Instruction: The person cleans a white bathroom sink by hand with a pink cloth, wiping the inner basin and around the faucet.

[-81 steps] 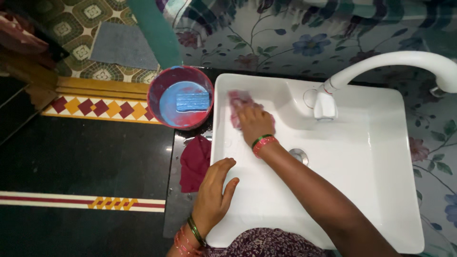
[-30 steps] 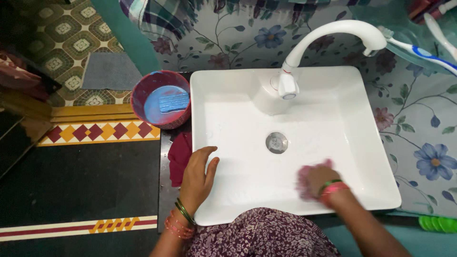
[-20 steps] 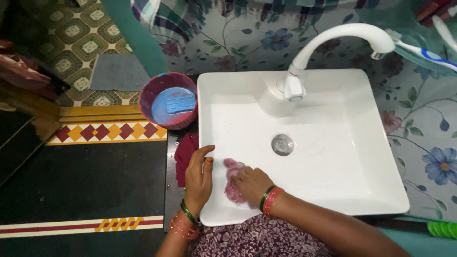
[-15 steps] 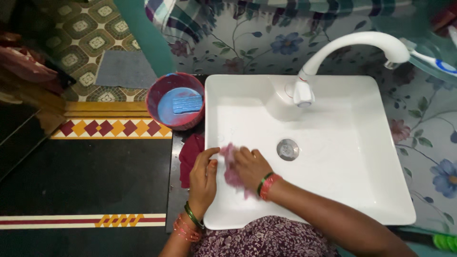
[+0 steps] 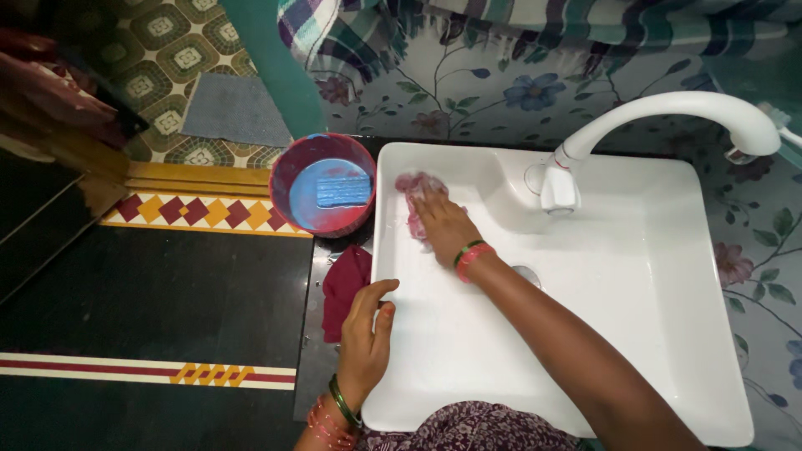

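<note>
Beside the white sink [image 5: 635,334], at its far left corner, stands a round maroon tub [image 5: 322,183] smeared with blue; a blue ribbed soap bar [image 5: 342,191] lies flat in the bottom of it. The sink is a shallow rectangular basin with a metal drain [image 5: 528,274] partly hidden behind the right forearm and a white curved tap [image 5: 660,117] rising from its back edge. The right hand [image 5: 441,219] reaches into the far left corner of the basin, fingers curled down over a pink scrubbing pad [image 5: 415,190] and pressing it against the white surface. The pad looks crumpled and pale pink, its edges blurred, most of it showing beyond the fingertips. The left hand [image 5: 368,338] holds nothing; it rests loosely spread on the sink's left rim, thumb over the inner edge. A dark red cloth [image 5: 342,288] lies on the black counter just beside that hand.
</note>
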